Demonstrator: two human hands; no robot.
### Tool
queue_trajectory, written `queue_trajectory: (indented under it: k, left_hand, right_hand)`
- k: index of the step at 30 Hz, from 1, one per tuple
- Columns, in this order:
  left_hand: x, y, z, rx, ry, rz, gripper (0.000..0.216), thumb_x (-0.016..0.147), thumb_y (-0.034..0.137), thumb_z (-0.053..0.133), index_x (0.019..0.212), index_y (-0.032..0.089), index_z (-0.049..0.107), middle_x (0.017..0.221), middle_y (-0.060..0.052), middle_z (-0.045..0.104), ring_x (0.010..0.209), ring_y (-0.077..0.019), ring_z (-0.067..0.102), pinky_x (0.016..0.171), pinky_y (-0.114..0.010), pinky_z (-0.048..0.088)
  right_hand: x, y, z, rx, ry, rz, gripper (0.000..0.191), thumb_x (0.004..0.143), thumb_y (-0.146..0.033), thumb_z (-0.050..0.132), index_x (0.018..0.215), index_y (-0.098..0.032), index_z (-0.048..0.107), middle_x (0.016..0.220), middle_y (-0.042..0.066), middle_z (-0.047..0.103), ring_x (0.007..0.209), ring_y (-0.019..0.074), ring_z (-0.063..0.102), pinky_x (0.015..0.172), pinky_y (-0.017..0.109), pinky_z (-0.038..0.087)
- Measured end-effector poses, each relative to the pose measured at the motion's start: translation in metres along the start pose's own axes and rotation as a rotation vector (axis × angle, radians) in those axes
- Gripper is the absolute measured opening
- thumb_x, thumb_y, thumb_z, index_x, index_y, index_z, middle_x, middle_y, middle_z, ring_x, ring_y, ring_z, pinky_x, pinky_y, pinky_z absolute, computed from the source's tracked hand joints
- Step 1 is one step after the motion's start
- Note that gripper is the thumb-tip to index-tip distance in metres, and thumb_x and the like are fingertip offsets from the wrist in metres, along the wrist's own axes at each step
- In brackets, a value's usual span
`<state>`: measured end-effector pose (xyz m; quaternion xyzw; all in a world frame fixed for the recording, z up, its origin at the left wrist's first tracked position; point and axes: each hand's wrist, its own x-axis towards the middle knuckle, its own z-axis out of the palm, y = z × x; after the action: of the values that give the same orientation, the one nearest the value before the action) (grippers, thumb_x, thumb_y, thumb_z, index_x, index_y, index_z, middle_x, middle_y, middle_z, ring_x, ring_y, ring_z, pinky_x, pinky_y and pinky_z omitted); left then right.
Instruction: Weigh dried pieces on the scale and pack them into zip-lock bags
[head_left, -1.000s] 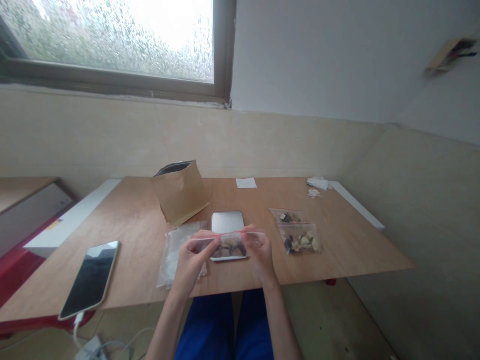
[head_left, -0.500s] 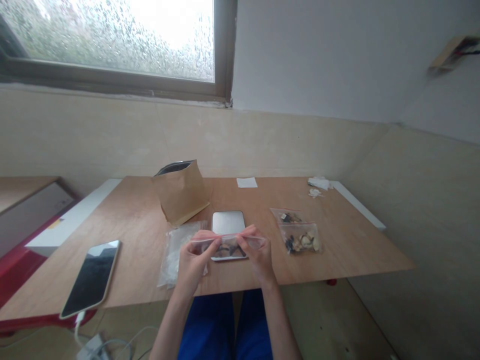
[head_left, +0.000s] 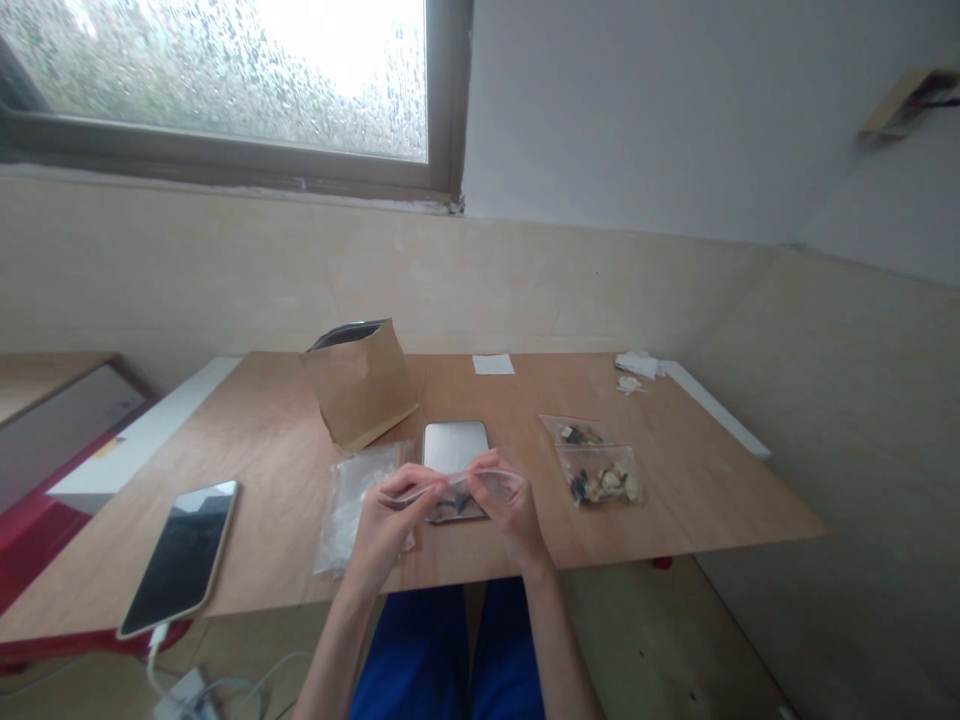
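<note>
Between my hands is a clear zip bag (head_left: 457,503) with small dark and brownish pieces inside. My left hand (head_left: 391,510) pinches its top edge near the middle, thumb against fingers. My right hand (head_left: 510,505) grips the same edge a little to the right, also in a pinch. Under and behind the bag lies a small scale with a silver plate (head_left: 454,445), partly covered by it. Left of the scale, close to my left hand, is a stack of clear plastic bags (head_left: 345,515). Two filled zip bags (head_left: 600,475) lie to the right, holding dark and pale pieces.
A brown paper pouch (head_left: 364,385) stands open at the back left. A phone (head_left: 180,560) with a white charging cable (head_left: 155,650) lies at the left front edge. White paper (head_left: 493,365) and crumpled white scraps (head_left: 636,368) lie along the back of the wooden table (head_left: 712,490).
My fingers have drawn closer together along the bag's top edge, which now bows open in a curve. The left fingers have risen slightly. Other things stay put.
</note>
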<state>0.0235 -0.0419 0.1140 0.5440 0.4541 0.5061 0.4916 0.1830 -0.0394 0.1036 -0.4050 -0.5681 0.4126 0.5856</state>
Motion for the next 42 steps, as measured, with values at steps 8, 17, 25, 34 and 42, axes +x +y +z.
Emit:
queue_trajectory:
  k: [8,17,25,34,42]
  left_hand:
    - [0.002,0.000,0.003,0.011,0.032,0.081,0.018,0.070,0.033,0.067,0.067,0.015,0.069,0.071,-0.003,0.063,0.069,-0.0140,0.059,0.063,-0.022,0.046]
    - [-0.001,0.000,0.009,0.097,0.122,0.161,0.020,0.072,0.033,0.066,0.060,0.016,0.065,0.068,-0.003,0.061,0.068,-0.0131,0.057,0.062,-0.022,0.044]
    - [0.002,-0.001,0.006,0.059,0.054,0.020,0.022,0.071,0.038,0.065,0.072,0.016,0.067,0.073,-0.004,0.066,0.070,-0.0152,0.059,0.064,-0.024,0.046]
    - [0.000,-0.004,0.011,0.105,0.106,0.044,0.023,0.073,0.039,0.063,0.076,0.016,0.065,0.072,-0.002,0.065,0.067,-0.0134,0.058,0.061,-0.022,0.046]
    - [-0.002,0.000,0.017,0.227,0.190,0.110,0.021,0.073,0.037,0.063,0.074,0.017,0.065,0.070,-0.002,0.064,0.068,-0.0141,0.059,0.062,-0.023,0.046]
  right_hand:
    - [0.000,-0.002,0.005,-0.051,-0.012,-0.087,0.008,0.076,-0.025,0.064,0.074,-0.019,0.066,0.078,0.002,0.057,0.077,0.0144,0.056,0.072,0.026,0.045]
    - [-0.003,-0.004,0.013,-0.058,0.113,-0.150,0.010,0.076,-0.020,0.063,0.067,-0.019,0.061,0.070,-0.001,0.054,0.070,0.0118,0.055,0.066,0.023,0.045]
    - [0.000,-0.001,0.016,-0.038,0.066,-0.074,0.007,0.078,-0.025,0.061,0.074,-0.019,0.061,0.076,0.000,0.057,0.070,0.0121,0.057,0.064,0.022,0.048]
    - [-0.002,0.006,0.019,-0.036,0.069,-0.044,0.007,0.077,-0.026,0.063,0.076,-0.020,0.061,0.076,0.000,0.058,0.065,0.0106,0.057,0.059,0.021,0.048]
    - [-0.004,0.006,0.025,-0.033,0.158,-0.058,0.012,0.077,-0.027,0.062,0.071,-0.019,0.055,0.070,-0.002,0.054,0.061,0.0100,0.055,0.056,0.021,0.046]
